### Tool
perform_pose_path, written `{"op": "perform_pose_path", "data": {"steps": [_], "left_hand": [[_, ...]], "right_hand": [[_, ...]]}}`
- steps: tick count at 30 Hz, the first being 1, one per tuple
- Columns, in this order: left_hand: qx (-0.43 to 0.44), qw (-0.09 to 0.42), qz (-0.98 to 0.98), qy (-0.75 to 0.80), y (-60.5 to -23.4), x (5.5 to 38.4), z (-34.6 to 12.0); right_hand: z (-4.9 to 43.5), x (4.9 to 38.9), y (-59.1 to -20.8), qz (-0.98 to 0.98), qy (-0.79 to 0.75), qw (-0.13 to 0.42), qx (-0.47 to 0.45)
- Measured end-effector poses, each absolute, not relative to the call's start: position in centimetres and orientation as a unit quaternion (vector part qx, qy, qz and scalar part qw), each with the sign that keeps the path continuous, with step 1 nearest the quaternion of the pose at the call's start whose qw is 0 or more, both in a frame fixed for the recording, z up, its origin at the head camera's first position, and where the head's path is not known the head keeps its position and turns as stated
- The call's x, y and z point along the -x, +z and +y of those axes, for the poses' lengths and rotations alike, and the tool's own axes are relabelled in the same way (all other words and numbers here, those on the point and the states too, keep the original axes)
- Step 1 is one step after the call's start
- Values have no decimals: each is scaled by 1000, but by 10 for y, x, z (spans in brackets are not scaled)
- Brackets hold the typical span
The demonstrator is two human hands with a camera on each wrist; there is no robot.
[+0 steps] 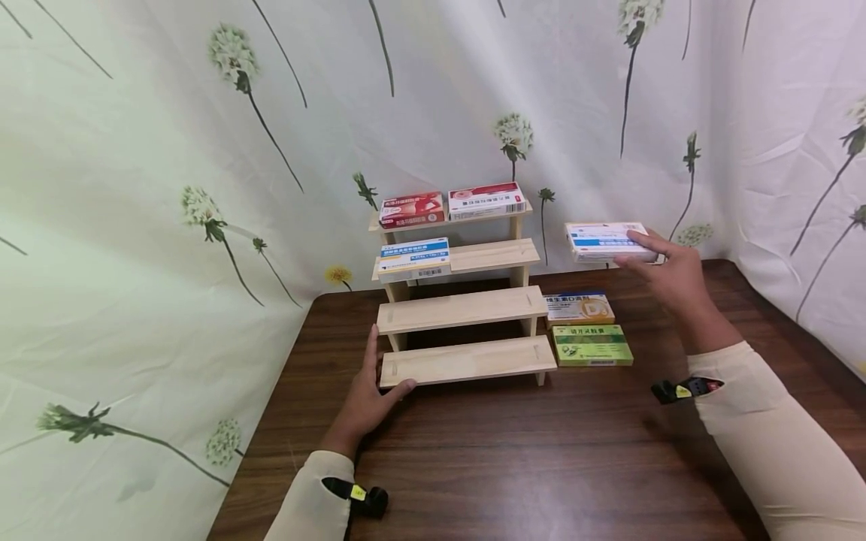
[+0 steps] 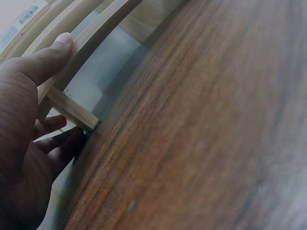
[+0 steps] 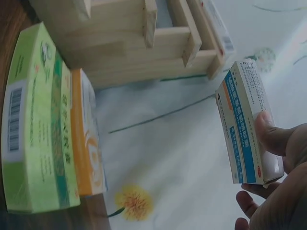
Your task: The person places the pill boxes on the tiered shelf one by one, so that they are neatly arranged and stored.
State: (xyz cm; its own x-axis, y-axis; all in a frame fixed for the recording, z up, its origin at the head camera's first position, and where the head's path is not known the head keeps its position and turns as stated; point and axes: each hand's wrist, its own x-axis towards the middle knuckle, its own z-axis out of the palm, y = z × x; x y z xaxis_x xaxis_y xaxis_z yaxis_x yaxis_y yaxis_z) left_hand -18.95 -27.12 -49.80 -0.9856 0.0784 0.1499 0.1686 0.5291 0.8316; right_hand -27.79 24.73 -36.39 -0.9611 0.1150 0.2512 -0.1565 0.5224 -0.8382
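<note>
My right hand holds a white medicine box with a blue stripe in the air, to the right of a wooden stepped display rack. In the right wrist view the thumb lies on one face of that box and fingers are under its lower end. My left hand grips the left end of the lowest step; in the left wrist view its thumb rests on the step's edge and its fingers reach round the side by the leg. A similar blue-striped box lies on the second step from the top, at left.
On the top step lie a red medicine box and a red-and-white one. Right of the rack, a green box and an orange-and-white box lie on the dark wooden table. A flower-printed white cloth hangs behind.
</note>
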Motion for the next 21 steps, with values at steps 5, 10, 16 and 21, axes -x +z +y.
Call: {"op": "perform_pose_path", "data": {"steps": [5, 10, 16, 21], "left_hand": [[70, 46, -874, -479, -498, 190, -271], [72, 48, -874, -479, -498, 190, -271], [72, 47, -874, -478, -497, 191, -271], [71, 45, -874, -479, -497, 190, -271]], "right_hand": [[237, 277, -359, -853, 503, 136, -22], [230, 275, -356, -851, 508, 130, -17], [223, 272, -353, -845, 517, 137, -23], [214, 271, -352, -841, 524, 134, -34]]}}
